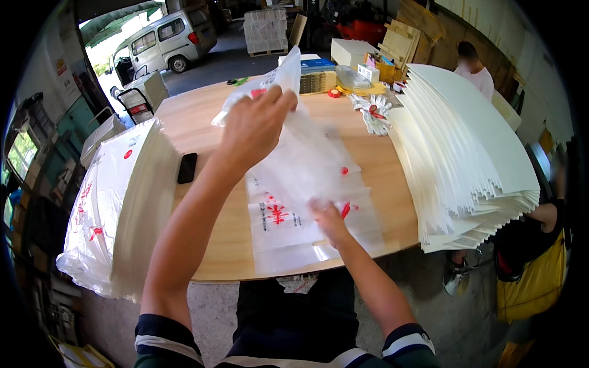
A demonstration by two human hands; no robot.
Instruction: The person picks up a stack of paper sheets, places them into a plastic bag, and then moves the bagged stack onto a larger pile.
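Observation:
My left hand (257, 126) is closed on the upper part of a translucent white plastic bag (285, 144) and lifts it above the table. Part of the bag stands up past my knuckles, and its middle is smeared by motion. Beneath it, more flat plastic bags (276, 248) with red and black print lie on the wooden table. Close over these bags, near the table's front, is my right hand (329, 222). Its fingers are blurred, so I cannot make out whether they grip the plastic.
Left stands a stack of white sheets in printed plastic (92, 214), with a black phone (187, 168) beside it. A tall stack of white sheets (466, 141) fans out at right. White gloves (373, 116) and red tape (334, 93) lie farther back. A person (475, 72) is beyond.

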